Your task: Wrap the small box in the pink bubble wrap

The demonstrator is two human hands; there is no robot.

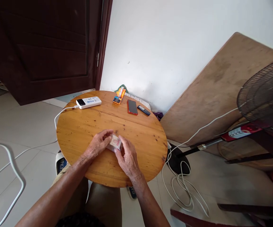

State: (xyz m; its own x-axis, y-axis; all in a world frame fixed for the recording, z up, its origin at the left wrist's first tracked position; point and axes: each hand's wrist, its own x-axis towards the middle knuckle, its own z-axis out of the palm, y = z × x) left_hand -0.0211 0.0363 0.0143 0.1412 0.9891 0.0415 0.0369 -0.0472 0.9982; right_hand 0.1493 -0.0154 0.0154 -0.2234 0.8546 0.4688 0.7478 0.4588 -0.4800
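Observation:
A small pale box point(115, 142) with reddish print is held between my two hands, low over the round wooden table point(84, 126). My left hand point(99, 143) grips its left side, fingers curled round the far edge. On the right side, my right hand point(127, 155) has its thumb at the near edge and its fingers at the far corner. The fingers partly cover the box, so its ends are hard to see.
Toward the table's far side lie a white power bank point(89, 102) with a cable, an orange tape dispenser point(119, 95), a red-edged phone point(132, 107) and a small dark phone-like device point(144, 110). A fan point(266, 94) stands at right; a wooden board point(212, 82) leans on the wall.

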